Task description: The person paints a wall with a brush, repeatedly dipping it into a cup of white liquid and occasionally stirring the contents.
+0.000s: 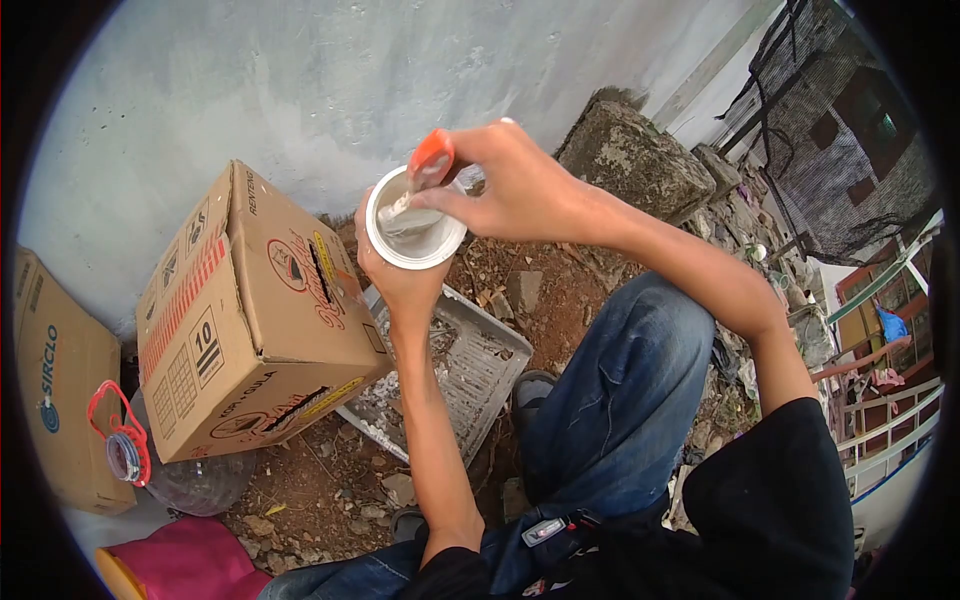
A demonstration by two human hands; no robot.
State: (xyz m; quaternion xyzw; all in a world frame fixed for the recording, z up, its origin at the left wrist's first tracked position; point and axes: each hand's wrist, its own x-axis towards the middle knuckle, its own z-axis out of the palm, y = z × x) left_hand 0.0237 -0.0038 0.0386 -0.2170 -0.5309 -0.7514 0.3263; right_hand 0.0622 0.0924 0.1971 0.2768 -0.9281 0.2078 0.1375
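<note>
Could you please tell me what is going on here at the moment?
A person is working beside a plastered wall. Their left hand grips a white cup from below. The right hand holds an orange-handled scraper, its blade down inside the cup in some pale paste. A grey slotted tray and a cardboard box lie on the ground below.

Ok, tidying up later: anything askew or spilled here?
Yes. The cardboard box sits tilted, one edge over the grey tray, which is smeared with white residue. Nothing spills from the cup in the left hand or the scraper in the right hand.
</note>
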